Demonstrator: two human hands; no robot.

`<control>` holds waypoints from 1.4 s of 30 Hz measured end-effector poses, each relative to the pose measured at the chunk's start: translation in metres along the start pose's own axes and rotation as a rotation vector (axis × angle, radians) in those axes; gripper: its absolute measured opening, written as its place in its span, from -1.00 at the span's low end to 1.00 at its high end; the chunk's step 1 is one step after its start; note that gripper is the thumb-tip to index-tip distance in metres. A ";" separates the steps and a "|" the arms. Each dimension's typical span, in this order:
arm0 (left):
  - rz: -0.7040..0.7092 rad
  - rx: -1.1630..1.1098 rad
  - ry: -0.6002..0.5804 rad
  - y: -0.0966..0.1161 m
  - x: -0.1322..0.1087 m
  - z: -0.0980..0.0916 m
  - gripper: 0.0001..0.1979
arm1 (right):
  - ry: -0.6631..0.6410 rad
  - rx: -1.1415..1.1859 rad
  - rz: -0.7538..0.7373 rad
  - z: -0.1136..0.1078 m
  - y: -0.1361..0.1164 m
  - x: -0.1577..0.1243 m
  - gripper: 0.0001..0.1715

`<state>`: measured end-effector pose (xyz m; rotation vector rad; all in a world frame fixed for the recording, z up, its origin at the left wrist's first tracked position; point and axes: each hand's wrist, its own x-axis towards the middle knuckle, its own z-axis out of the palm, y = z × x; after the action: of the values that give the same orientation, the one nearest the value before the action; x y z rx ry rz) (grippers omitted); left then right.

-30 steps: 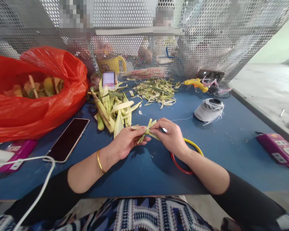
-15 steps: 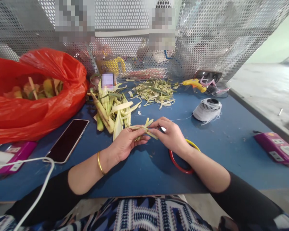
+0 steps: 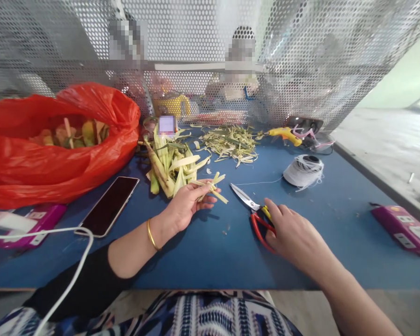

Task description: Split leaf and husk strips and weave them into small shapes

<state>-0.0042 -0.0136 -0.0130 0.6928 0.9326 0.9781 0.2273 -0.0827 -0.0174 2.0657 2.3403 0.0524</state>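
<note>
My left hand (image 3: 185, 205) is closed in a pinch on a small bundle of pale corn husk strips (image 3: 218, 185), whose ends fan out past the fingertips. Over at the right, my right hand (image 3: 294, 233) grips the red and yellow handles of a pair of scissors (image 3: 247, 198). The blades lie on or close above the table and point up and left, toward the strips. A thin white thread runs left from the spool (image 3: 301, 171); where it ends near the strips is hard to make out. Larger corn husks (image 3: 166, 172) lie piled beyond my left hand.
Shredded husk strips (image 3: 231, 142) are heaped at the back of the blue table. A red plastic bag (image 3: 119, 140) and a phone (image 3: 108, 205) are on the left. A yellow glue gun (image 3: 286, 135) lies at the back right, a purple power strip (image 3: 402, 224) at the right.
My right hand has let go of the strips, moved right and down, and taken hold of the scissors on the table. The left hand still holds the strips. The view has shifted slightly.
</note>
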 end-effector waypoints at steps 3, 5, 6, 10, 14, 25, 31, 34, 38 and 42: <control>0.006 -0.015 -0.011 0.002 -0.001 -0.001 -0.93 | -0.023 0.175 0.091 -0.001 0.005 0.007 -0.32; 0.012 -0.022 -0.002 0.002 -0.001 -0.002 -0.93 | 0.006 0.394 0.096 -0.001 0.008 0.008 -0.36; 0.017 -0.025 0.007 0.003 -0.001 -0.002 -0.93 | 0.025 0.532 0.078 -0.001 0.009 0.007 -0.39; 0.031 -0.029 0.040 0.004 0.000 -0.003 -0.95 | 0.026 0.997 -0.013 -0.004 0.004 0.000 -0.42; 0.048 -0.029 0.069 0.005 -0.001 -0.002 -0.96 | -0.068 1.043 -0.024 -0.010 -0.003 -0.003 -0.36; 0.007 0.048 -0.003 0.002 -0.004 -0.001 -0.96 | -0.095 0.989 0.000 -0.005 -0.015 0.007 -0.34; 0.043 0.160 -0.087 0.000 -0.004 -0.001 -0.88 | -0.082 1.105 0.042 -0.006 -0.021 0.009 -0.34; 0.066 0.193 -0.101 0.000 -0.004 -0.002 -0.87 | -0.114 1.121 0.040 -0.007 -0.022 0.009 -0.35; 0.076 0.200 -0.118 0.000 -0.004 -0.002 -0.87 | -0.104 1.153 0.016 -0.007 -0.023 0.008 -0.41; 0.067 0.178 -0.117 0.000 -0.004 -0.001 -0.88 | -0.100 1.176 0.025 -0.006 -0.023 0.008 -0.43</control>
<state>-0.0061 -0.0177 -0.0125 0.9272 0.9046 0.9097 0.2029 -0.0779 -0.0121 2.2683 2.5062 -1.7375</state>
